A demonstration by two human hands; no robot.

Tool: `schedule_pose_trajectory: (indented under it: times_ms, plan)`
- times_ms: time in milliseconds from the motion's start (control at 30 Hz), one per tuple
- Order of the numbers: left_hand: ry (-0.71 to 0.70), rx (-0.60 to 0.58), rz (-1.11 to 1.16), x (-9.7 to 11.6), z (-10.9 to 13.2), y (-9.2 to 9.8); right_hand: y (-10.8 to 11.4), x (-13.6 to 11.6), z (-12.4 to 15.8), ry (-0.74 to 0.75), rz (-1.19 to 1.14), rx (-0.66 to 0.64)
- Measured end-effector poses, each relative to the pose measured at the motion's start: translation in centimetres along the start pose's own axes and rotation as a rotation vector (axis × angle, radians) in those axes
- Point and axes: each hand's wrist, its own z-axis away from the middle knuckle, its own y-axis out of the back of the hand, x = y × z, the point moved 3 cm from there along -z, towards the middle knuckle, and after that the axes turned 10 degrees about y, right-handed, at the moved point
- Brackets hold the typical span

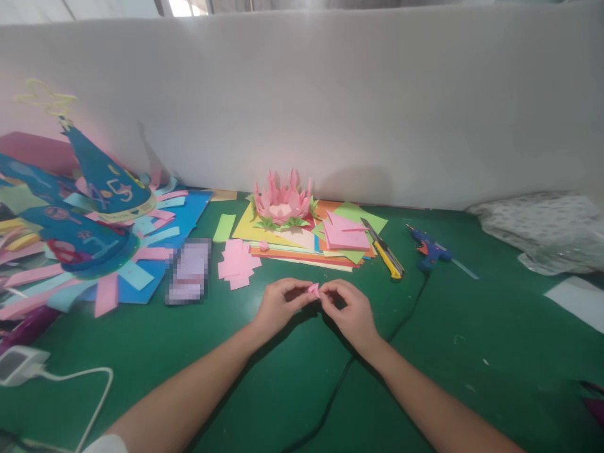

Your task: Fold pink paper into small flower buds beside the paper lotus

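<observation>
Both my hands meet over the green table [472,352], pinching a small folded pink paper piece [314,289] between their fingertips. My left hand [278,305] grips it from the left, my right hand [349,311] from the right, fingers curled. Just beyond lies a loose pile of pink paper squares [236,264]. A pink paper lotus flower [282,202] with green leaves stands on a stack of coloured paper sheets [292,242] further back.
A yellow utility knife [384,251] and a blue glue gun [429,250] with a black cord lie right of the stack. Blue cone hats [106,176] with pink and blue strips fill the left. A white charger [19,365] sits front left, a plastic bag [542,229] far right.
</observation>
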Motion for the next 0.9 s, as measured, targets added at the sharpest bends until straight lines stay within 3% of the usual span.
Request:
schedule_pose_trajectory:
  times_ms: [167,300,367,500,700,900]
  plan:
    - [0.151,-0.128,0.053,-0.4,-0.1,-0.1,0.0,-0.5,0.1,0.180,0.118,-0.036]
    - [0.032,-0.092,0.016,0.3,-0.1,-0.1,-0.1,-0.6,0.2,0.245,0.170,-0.052]
    - [0.051,-0.083,0.109,0.3,0.0,-0.2,-0.2,-0.5,0.2,0.252,0.174,-0.057]
    - [0.150,-0.060,0.300,0.1,0.1,-0.6,-0.3,-0.2,0.2,0.151,0.109,-0.039]
    - [0.119,-0.006,0.212,-0.2,0.2,-0.4,-0.6,0.2,0.2,0.028,0.051,-0.090]
    - [0.161,-0.015,0.222,-0.4,0.1,-0.4,-0.6,0.9,0.0,-0.071,-0.018,-0.056]
